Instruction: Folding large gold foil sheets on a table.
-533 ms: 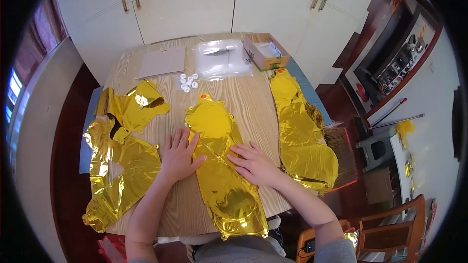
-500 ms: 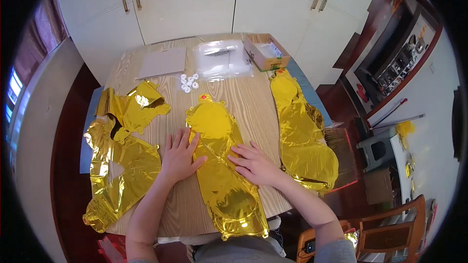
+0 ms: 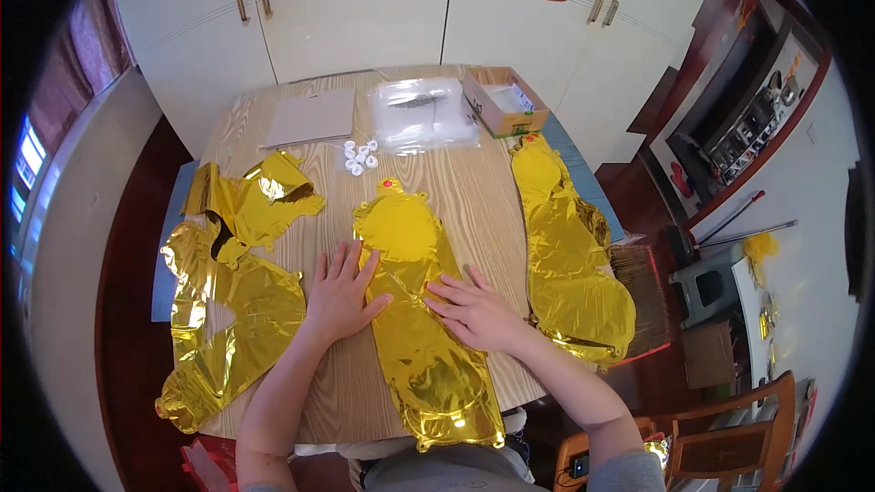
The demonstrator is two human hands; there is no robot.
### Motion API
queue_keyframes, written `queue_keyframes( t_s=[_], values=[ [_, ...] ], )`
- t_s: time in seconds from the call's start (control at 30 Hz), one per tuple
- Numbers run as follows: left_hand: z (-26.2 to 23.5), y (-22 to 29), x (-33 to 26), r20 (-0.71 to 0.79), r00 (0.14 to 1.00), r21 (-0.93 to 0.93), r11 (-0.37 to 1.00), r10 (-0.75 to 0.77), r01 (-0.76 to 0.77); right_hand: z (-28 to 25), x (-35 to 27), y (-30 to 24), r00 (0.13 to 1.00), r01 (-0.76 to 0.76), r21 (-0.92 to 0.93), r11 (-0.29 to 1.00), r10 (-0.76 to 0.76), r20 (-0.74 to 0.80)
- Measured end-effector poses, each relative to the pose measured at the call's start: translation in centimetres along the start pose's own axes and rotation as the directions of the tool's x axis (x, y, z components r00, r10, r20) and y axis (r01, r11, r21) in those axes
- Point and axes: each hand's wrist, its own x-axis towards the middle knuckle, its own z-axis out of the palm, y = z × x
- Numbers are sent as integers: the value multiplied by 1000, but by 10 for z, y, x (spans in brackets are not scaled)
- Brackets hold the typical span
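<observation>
A flat, uninflated gold foil balloon (image 3: 401,230) lies lengthwise on the wooden table in front of me, with a red spot at its far end. My left hand (image 3: 341,301) rests palm down with fingers spread, its fingertips on the balloon's left edge. On the opposite edge lies my right hand (image 3: 472,312), also open, its fingertips touching the creased middle part. Neither hand grips the foil. Left of my hands is more gold foil (image 3: 251,310), partly folded over. A third gold foil balloon (image 3: 576,278) stretches along the table's right side.
At the back of the table (image 3: 314,164) are a grey flat board (image 3: 313,117), clear plastic bags (image 3: 424,118) and an open cardboard box (image 3: 507,109). Several small white rolls (image 3: 360,157) sit before them. A wooden chair (image 3: 729,442) stands at the lower right.
The view has shifted slightly, so the table and its things sit a little farther right. Both hands stay spread on the middle balloon with barely any movement.
</observation>
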Motion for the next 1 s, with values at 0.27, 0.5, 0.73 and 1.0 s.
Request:
queue_keyframes(
  t_s=[0.27, 0.5, 0.73, 1.0],
  values=[
    [5, -2, 0, -48, 999, 11, 1000, 11, -11, 0, 0, -3, 1000, -18, -46, 999, 17, -10],
    [6, -2, 0, -46, 999, 9, 1000, 10, -10, -1, -1, -3, 1000, -29, -37, 999, 29, 9],
    [-2, 0, -2, -68, 997, -95, 995, 31, -37, 0, 0, -3, 1000, -23, -45, 999, 23, 8],
    [-15, 43, -11, 33, 900, -277, 869, 435, -410, -2, -1, -3, 999, -36, -54, 998, 36, 15]
  ],
)
